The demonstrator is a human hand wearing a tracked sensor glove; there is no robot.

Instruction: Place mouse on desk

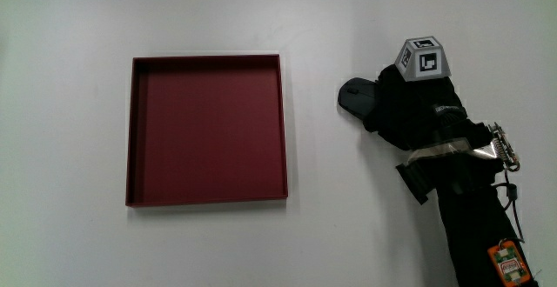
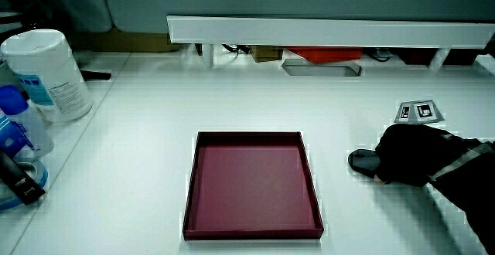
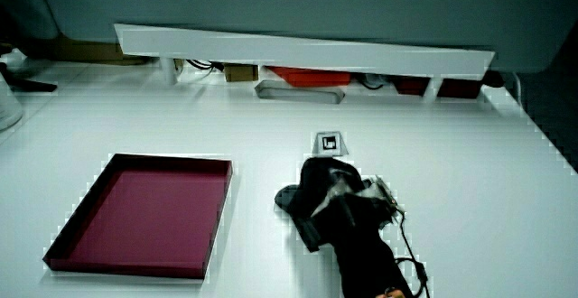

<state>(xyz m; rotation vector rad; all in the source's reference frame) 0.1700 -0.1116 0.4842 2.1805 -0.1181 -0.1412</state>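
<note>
My hands (image 1: 416,104) cup the mouse (image 1: 355,96) on the surface (image 1: 70,26) beside the red tray (image 1: 130,130); I should settle it flat before letting go.

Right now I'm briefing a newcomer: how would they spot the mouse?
Find the red tray on the white table. Beside it, apart from it, the hand lies over a small dark mouse, the only dark rounded thing on the bare tabletop.

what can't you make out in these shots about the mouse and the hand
- Mouse: mostly covered by the hand in all views; only one end shows.
- Grip: main view, glove and cube hide the fingers.
- Mouse on the desk or lifted: cannot tell.
- Forearm: cut off by the picture's edge.
</note>
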